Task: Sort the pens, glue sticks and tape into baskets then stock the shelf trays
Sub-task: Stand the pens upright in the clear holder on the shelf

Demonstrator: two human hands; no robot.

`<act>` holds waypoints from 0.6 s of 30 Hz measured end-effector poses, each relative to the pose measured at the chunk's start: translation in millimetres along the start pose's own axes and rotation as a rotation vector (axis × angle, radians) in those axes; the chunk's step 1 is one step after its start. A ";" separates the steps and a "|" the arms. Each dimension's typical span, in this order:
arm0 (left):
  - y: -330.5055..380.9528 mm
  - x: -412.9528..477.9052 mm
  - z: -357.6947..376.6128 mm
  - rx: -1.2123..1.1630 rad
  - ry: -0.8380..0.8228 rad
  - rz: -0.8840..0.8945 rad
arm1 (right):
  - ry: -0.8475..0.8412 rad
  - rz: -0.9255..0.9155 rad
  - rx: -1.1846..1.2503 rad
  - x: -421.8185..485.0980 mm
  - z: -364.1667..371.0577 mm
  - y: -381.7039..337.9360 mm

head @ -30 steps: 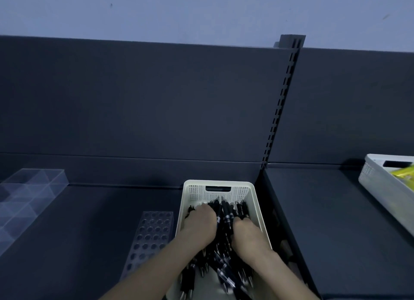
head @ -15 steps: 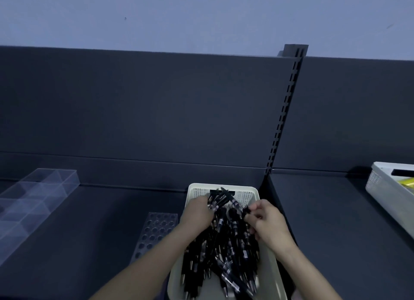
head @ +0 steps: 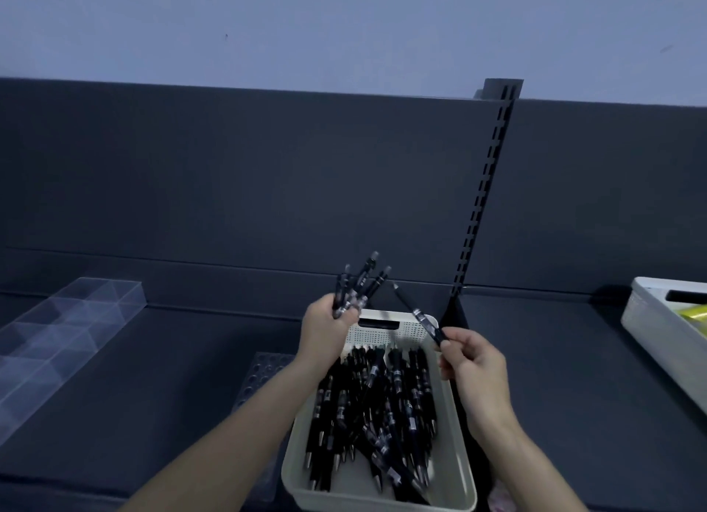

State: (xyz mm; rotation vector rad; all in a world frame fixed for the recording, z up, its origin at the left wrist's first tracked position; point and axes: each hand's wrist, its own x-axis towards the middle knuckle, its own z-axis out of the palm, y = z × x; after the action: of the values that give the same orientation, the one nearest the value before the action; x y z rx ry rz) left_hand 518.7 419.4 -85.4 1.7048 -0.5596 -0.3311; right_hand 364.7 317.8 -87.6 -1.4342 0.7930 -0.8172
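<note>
Lifted off basket (head: 386, 333): left hand (head: 325, 330) grips four pens (head: 361, 282), right hand (head: 474, 370) pinches one pen (head: 419, 314).

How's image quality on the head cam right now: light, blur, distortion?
Head view: dim, bluish, flat light, no hard shadows; black pens in the basket merge into a dark mass; the bundle of pens in the left hand and the single pen in the right hand look slightly motion-smeared; wide-angle distortion tilts the slotted upright; clear tray shows faint sheen.
</note>
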 end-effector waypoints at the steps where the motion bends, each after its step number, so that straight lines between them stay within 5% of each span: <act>1: 1.9 1.3 -4.1 -0.035 0.017 0.007 | 0.001 0.005 0.011 -0.1 0.3 -0.1; 10: -2.2 5.4 -70.3 0.009 0.050 0.026 | -0.020 -0.003 0.171 1.9 27.6 -16.8; 18: -18.3 -22.8 -127.3 -0.132 0.012 -0.071 | -0.217 0.114 0.315 -6.0 94.4 -25.6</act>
State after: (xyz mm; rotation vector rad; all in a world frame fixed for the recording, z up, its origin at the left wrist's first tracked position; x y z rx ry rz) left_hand 567.7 540.3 -78.4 1.6009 -0.4588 -0.3997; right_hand 442.4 372.0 -62.8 -1.1622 0.5475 -0.6535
